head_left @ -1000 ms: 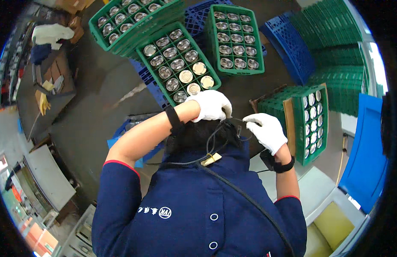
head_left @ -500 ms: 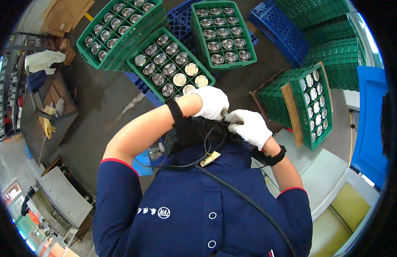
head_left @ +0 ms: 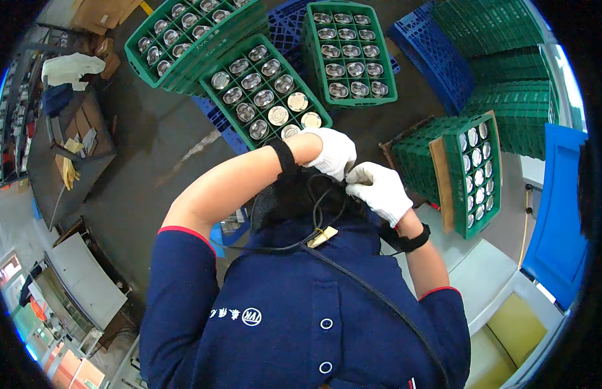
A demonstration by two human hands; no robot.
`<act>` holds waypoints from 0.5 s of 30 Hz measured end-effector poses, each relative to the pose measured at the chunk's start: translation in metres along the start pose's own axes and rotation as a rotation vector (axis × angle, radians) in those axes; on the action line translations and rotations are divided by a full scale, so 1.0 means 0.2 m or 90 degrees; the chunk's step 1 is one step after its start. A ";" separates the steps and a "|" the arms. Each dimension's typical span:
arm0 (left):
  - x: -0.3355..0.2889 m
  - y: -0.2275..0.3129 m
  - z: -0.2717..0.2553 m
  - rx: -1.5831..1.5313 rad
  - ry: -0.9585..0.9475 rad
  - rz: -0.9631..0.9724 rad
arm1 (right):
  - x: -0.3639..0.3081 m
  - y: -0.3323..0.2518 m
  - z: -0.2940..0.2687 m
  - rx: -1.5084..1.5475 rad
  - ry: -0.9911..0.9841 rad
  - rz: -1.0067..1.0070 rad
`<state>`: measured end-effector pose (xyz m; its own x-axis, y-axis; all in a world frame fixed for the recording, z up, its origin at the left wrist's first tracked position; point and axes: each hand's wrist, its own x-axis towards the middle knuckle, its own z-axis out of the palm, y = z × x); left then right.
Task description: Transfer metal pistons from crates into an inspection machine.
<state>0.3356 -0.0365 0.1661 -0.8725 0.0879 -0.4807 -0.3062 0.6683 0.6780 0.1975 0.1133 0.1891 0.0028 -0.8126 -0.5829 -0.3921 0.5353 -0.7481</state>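
My left hand (head_left: 335,154) and my right hand (head_left: 380,192), both in white knit gloves, meet in front of me with their fingertips nearly touching. Fingers are curled and pinched on both; whatever lies between them is hidden or too small to make out. Black bands circle both wrists. Just below the hands is a dark, partly mesh-like mass (head_left: 291,198), whose kind I cannot tell. Over it loops a black cable (head_left: 379,295), which crosses my navy shirt and carries a small beige tag (head_left: 323,237). Beyond my left hand stands a green divided crate (head_left: 301,83) of metal pistons.
More piston crates stand at the back, one on the left (head_left: 159,76) and another in the middle (head_left: 353,102). A stacked crate (head_left: 469,223) is on the right, near a blue panel (head_left: 554,214). Blue pallets (head_left: 437,65) lean behind. A brown table (head_left: 71,146) is at left.
The view has shifted slightly, so the crates appear lower and farther right. My left hand has edged right and down toward the right hand; both remain pinched together at the same place.
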 end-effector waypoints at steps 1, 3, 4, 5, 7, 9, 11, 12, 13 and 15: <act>0.01 -0.02 0.02 -0.023 0.016 0.014 | 0.00 0.00 0.00 -0.031 0.018 -0.007; 0.03 -0.07 0.06 -0.070 0.037 0.027 | 0.00 -0.01 0.00 -0.061 0.040 -0.014; 0.02 -0.07 0.05 -0.120 0.055 0.039 | -0.01 0.00 0.00 -0.075 0.056 0.005; 0.03 -0.06 0.04 -0.118 0.053 0.041 | -0.02 0.00 0.00 -0.088 0.072 0.024; 0.05 -0.02 -0.01 -0.106 -0.024 0.005 | -0.03 0.02 0.00 -0.111 0.092 0.052; 0.08 0.01 -0.03 -0.092 -0.049 0.001 | -0.03 0.04 0.00 -0.134 0.111 0.081; 0.08 0.06 -0.08 -0.076 -0.079 -0.003 | -0.03 0.07 0.00 -0.133 0.119 0.068; 0.08 0.10 -0.10 -0.021 -0.107 -0.007 | -0.04 0.08 0.00 -0.130 0.122 0.070; 0.08 0.12 -0.11 0.034 -0.133 -0.012 | -0.04 0.08 0.01 -0.130 0.118 0.064; 0.16 0.10 -0.06 0.077 -0.115 0.000 | -0.05 0.08 0.01 -0.129 0.117 0.059</act>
<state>0.2974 -0.0287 0.1719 -0.7868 0.2122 -0.5795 -0.2483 0.7509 0.6120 0.1928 0.1291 0.1827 -0.2003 -0.8006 -0.5647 -0.5593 0.5667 -0.6050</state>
